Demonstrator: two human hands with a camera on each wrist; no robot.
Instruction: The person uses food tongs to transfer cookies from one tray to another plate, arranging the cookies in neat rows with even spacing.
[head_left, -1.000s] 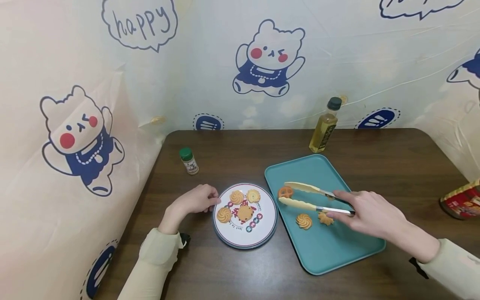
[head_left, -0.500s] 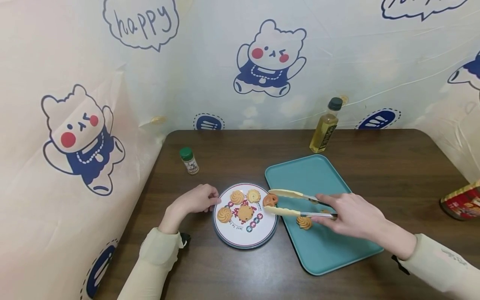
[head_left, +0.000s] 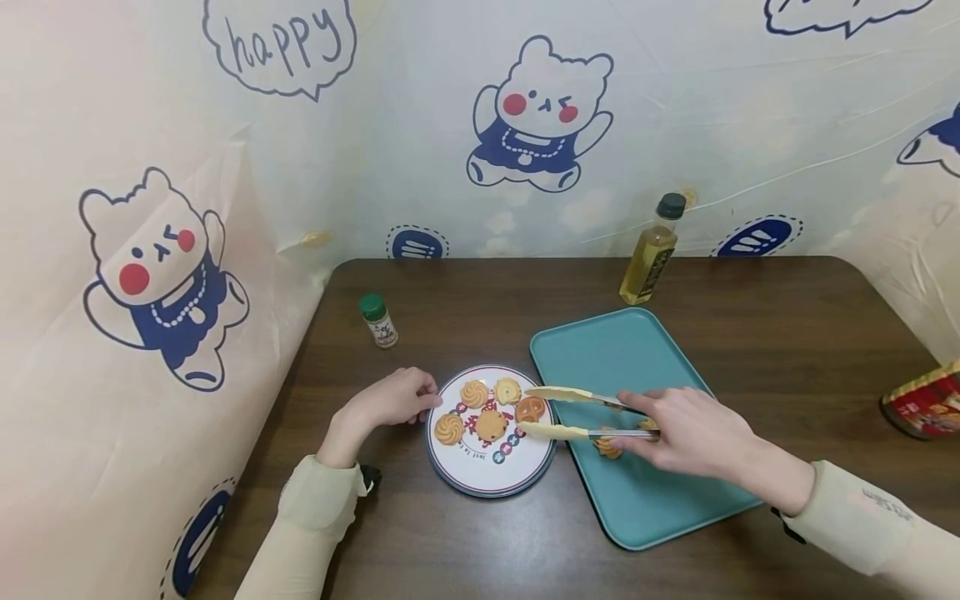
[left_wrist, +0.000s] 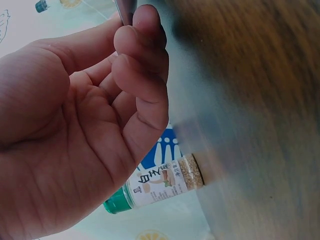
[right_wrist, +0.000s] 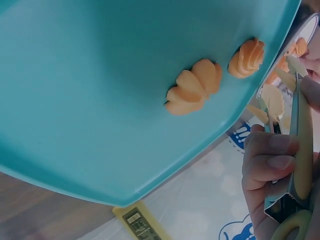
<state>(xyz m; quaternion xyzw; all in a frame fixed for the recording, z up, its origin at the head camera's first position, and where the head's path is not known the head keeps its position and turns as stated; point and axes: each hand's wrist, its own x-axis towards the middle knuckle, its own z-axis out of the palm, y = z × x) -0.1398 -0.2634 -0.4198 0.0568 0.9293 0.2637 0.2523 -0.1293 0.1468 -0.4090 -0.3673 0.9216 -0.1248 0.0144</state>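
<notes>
My left hand holds the left rim of the round white plate, fingertips and thumb meeting at its edge. Several cookies lie on the plate, among them a round one in the middle. My right hand grips metal tongs with cream tips. The tips stand apart on either side of a brown pretzel cookie, at the plate's right side. Below the tongs is the teal tray, bearing a swirled cookie and a petal-shaped cookie; the hand and tongs partly cover both in the head view.
A green-capped seasoning jar stands behind my left hand. An oil bottle stands behind the tray, by the patterned backdrop. At the far right, a red can sits near the table's edge.
My right hand has moved left with the tongs, carrying the pretzel cookie from the tray to the plate's right side. The tongs' tips now stand clear of it. My left hand stays at the rim.
</notes>
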